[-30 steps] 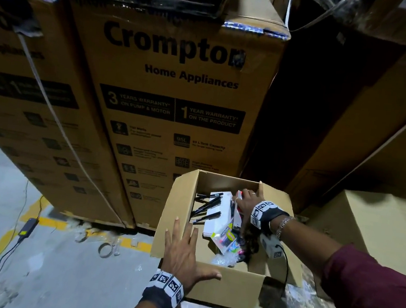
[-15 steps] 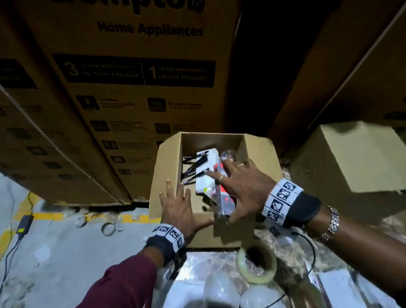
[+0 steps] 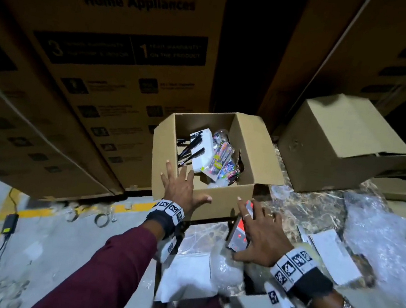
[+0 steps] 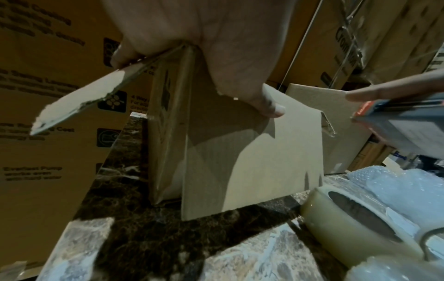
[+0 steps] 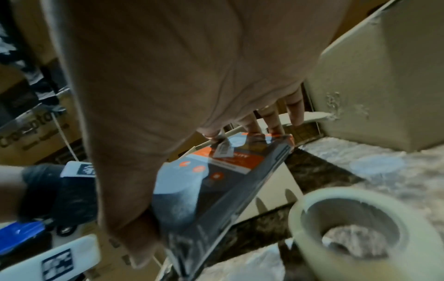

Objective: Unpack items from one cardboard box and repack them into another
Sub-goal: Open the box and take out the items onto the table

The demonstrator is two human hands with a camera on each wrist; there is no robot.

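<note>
An open cardboard box (image 3: 222, 194) stands on the marble top and holds black pens (image 3: 191, 150), a white box (image 3: 203, 151) and colourful packets (image 3: 223, 166). My left hand (image 3: 180, 189) rests on its near left corner with the fingers spread straight and the thumb on the front wall (image 4: 252, 161). My right hand (image 3: 261, 236) is just in front of the box, outside it. It grips a flat grey-and-orange pack (image 3: 238, 236) lengthwise, fingers at the far end and thumb at the near end (image 5: 216, 180). A second cardboard box (image 3: 344, 144) lies to the right.
A roll of tape (image 5: 355, 224) sits on the marble under my right hand. Bubble wrap (image 3: 383, 250) and a white card (image 3: 332, 254) lie to the right. Tall printed cartons (image 3: 120, 68) wall off the back. At left, the floor carries a cable and adapter (image 3: 10, 223).
My right hand lifted the grey-and-orange pack out of the open box and drew it toward me, past the front wall. My left hand stayed on the box corner.
</note>
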